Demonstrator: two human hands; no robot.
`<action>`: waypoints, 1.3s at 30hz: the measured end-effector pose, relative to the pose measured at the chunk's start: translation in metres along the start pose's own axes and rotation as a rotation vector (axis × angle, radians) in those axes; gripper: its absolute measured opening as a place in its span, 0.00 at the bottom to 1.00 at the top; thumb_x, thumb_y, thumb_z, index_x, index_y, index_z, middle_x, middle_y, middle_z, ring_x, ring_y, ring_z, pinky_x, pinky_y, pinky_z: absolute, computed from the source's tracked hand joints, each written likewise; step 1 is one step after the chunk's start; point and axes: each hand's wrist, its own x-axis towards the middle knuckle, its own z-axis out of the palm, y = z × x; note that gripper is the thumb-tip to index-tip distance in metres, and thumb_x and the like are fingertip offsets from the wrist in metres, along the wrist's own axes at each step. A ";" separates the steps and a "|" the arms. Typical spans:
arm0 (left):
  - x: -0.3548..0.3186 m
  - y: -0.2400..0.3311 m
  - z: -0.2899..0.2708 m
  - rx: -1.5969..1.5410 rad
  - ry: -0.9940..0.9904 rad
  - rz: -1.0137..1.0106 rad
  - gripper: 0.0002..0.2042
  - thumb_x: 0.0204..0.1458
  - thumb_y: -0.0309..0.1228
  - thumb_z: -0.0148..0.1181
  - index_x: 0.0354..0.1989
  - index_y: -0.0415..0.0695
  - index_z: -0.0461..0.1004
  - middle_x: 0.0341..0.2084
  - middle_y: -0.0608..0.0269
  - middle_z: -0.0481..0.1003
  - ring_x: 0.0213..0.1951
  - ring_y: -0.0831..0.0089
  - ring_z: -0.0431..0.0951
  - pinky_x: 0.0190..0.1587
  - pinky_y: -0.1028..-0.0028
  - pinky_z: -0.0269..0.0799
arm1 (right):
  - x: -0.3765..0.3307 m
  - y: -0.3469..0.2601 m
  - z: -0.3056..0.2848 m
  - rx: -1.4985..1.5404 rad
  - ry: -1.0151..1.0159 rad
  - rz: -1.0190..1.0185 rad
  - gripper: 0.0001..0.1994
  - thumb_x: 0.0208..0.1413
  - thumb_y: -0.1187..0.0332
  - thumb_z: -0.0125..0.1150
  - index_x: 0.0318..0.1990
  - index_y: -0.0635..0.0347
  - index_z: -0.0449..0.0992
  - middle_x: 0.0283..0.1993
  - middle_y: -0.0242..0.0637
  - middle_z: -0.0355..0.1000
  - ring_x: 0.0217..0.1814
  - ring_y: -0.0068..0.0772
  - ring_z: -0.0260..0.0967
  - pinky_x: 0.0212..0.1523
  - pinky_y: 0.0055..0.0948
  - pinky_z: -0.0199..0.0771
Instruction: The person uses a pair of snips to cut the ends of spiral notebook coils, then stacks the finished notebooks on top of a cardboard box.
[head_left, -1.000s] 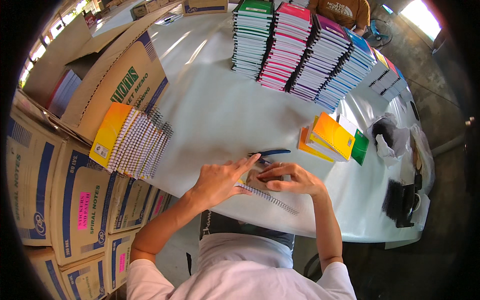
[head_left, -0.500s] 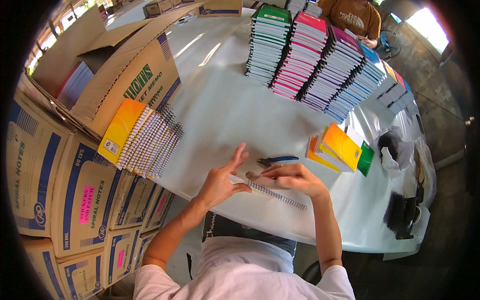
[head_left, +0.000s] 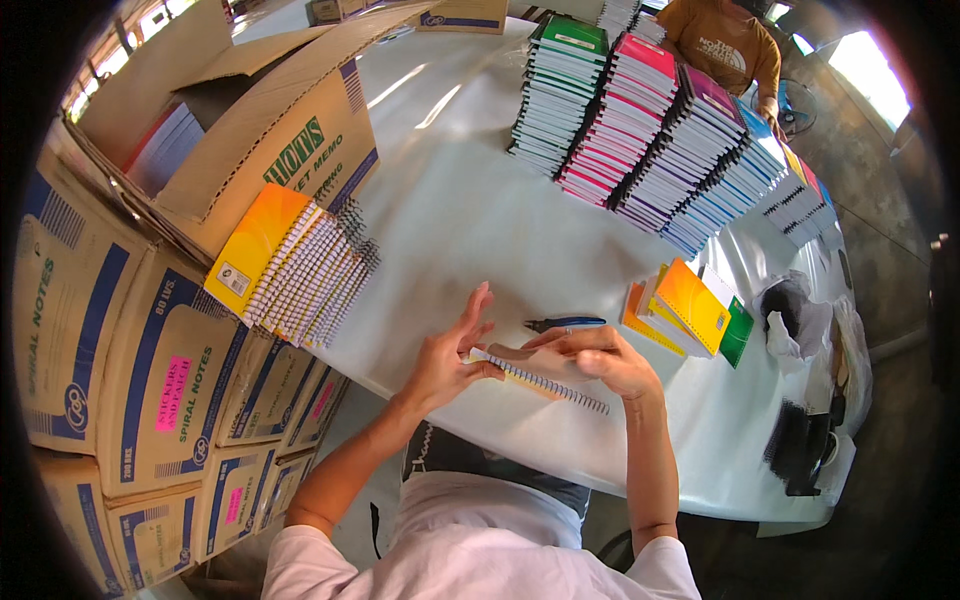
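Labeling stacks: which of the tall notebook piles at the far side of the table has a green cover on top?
The leftmost tall pile, at the end nearest the open cardboard box. Its neighbour is topped pink, the next magenta, the fourth blue.

**Spiral notebook at the near table edge**

One thin spiral-bound notebook (head_left: 545,380), lying flat on the white table, close to its near edge. Long and narrow as seen, running from upper left down to lower right. Wire coil exposed along the near long side, loops clearly visible toward the right end. Cover pale with an orange-yellow tint at the left end; most of the top face hidden under fingers, so cover design not readable.
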 end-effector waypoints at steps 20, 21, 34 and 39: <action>0.006 -0.017 -0.009 0.140 -0.186 0.045 0.60 0.38 0.24 0.75 0.74 0.51 0.32 0.70 0.45 0.51 0.64 0.57 0.67 0.59 0.68 0.70 | 0.010 -0.019 0.014 -0.196 -0.022 0.042 0.21 0.59 0.54 0.58 0.49 0.63 0.80 0.48 0.42 0.75 0.46 0.36 0.71 0.47 0.31 0.70; 0.007 -0.019 -0.008 0.136 -0.187 0.069 0.60 0.38 0.24 0.75 0.74 0.50 0.32 0.70 0.45 0.51 0.63 0.56 0.67 0.58 0.68 0.70 | 0.010 -0.021 0.015 -0.255 -0.001 0.055 0.21 0.58 0.54 0.58 0.49 0.64 0.79 0.48 0.43 0.75 0.46 0.36 0.71 0.48 0.31 0.70; 0.002 0.028 -0.029 0.106 0.010 0.205 0.25 0.57 0.31 0.61 0.63 0.41 0.66 0.63 0.56 0.67 0.67 0.62 0.63 0.67 0.63 0.56 | -0.160 -0.008 -0.003 -0.913 0.671 0.451 0.20 0.49 0.62 0.70 0.48 0.63 0.79 0.56 0.49 0.71 0.60 0.45 0.67 0.59 0.39 0.66; -0.008 -0.003 -0.009 0.567 0.096 0.239 0.31 0.56 0.29 0.60 0.69 0.47 0.58 0.65 0.56 0.64 0.71 0.56 0.53 0.70 0.51 0.45 | -0.085 0.021 0.029 -1.101 0.659 0.124 0.26 0.49 0.64 0.70 0.57 0.53 0.73 0.65 0.47 0.61 0.70 0.49 0.54 0.67 0.51 0.56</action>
